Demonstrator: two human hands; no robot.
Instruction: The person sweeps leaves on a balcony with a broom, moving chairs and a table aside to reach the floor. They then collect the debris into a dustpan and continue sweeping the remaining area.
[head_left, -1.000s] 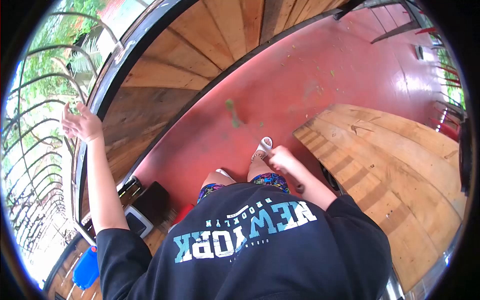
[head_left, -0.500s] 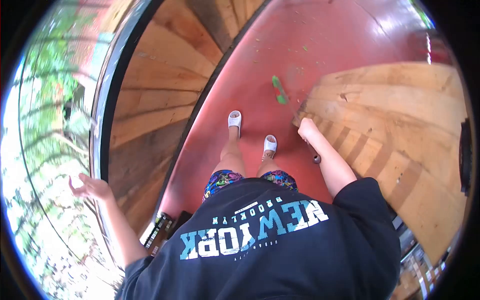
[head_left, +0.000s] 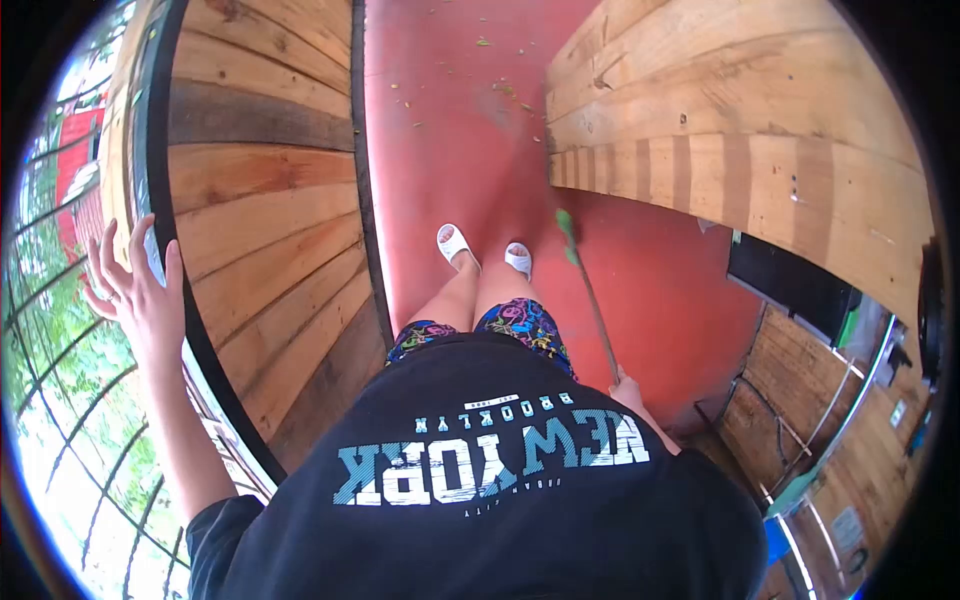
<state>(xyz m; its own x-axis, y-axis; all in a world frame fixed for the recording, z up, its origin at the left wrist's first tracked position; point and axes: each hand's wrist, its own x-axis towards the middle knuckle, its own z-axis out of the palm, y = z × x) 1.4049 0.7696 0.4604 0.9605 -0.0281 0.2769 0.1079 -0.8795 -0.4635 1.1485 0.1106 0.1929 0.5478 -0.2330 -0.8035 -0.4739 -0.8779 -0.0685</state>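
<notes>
My right hand (head_left: 628,391) is low at my side, closed around the end of a thin broom stick (head_left: 592,300). The stick runs forward and up to a green part (head_left: 566,228) just above the red floor (head_left: 450,130), close to my right foot. My left hand (head_left: 135,295) is raised out to the side with fingers spread, holding nothing, over the dark edge of the curved wooden counter (head_left: 260,190). My feet in white sandals (head_left: 452,241) stand on the floor between the counter and a wooden table (head_left: 740,110).
Small leaves and scraps lie scattered on the red floor ahead. A curved metal railing (head_left: 60,380) with greenery behind runs along the left. A dark box (head_left: 795,285) and wooden shelving (head_left: 800,430) sit to the right under the table's edge.
I have turned, so the counter now runs along my left and the table lies ahead on the right. My right hand drew back to my hip with the stick. My left hand rose higher.
</notes>
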